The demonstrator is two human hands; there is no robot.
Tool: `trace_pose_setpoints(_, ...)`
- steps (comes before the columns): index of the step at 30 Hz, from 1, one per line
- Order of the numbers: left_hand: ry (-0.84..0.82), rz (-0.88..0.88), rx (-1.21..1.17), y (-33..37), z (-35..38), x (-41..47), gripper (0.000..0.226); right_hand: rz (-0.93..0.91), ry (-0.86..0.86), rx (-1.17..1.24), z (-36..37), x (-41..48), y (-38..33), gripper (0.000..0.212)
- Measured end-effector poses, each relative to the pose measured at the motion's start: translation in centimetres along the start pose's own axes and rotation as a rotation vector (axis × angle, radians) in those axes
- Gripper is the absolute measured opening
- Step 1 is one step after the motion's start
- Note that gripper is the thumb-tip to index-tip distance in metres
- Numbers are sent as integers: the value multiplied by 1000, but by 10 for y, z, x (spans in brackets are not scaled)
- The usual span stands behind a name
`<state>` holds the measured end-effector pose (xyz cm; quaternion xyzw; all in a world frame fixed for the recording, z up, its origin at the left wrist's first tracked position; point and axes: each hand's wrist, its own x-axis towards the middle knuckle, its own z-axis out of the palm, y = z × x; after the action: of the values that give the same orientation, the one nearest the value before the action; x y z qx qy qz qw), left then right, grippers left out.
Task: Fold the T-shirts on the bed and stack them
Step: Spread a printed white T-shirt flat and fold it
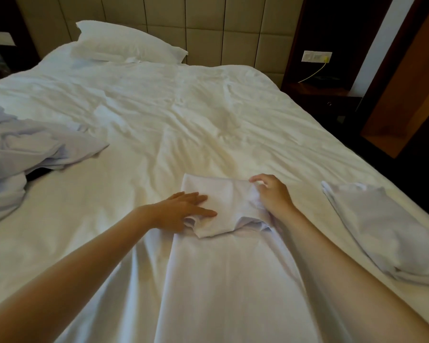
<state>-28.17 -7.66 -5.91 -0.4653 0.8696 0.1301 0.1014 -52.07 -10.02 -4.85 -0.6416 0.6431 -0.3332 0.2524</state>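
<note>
A long white cotton T-shirt point(228, 280) lies flat on the near middle of the white-sheeted bed point(171, 107), its far end doubled back toward the viewer. The left hand point(181, 211) presses on the left of that fold, its grip open, fingers straight. The right hand point(273, 194) has its grip closed, fingers curled and pinching the fold's right edge. A folded white T-shirt stack point(382, 231) lies to the right and a crumpled pale shirt pile point(22, 154) to the left.
</note>
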Motion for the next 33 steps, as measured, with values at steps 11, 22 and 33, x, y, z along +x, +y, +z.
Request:
trace_pose_setpoints(11, 40, 17, 130, 18, 3, -13, 73, 598, -158, 362, 7, -11, -2, 49)
trace_pose_setpoints(22, 93, 56, -58, 38, 9, -14, 46, 658, -101, 315, -5, -13, 17, 40)
trace_pose_setpoints(33, 502, -183, -365, 67, -28, 25, 53, 368, -65, -43, 8, -6, -10, 51)
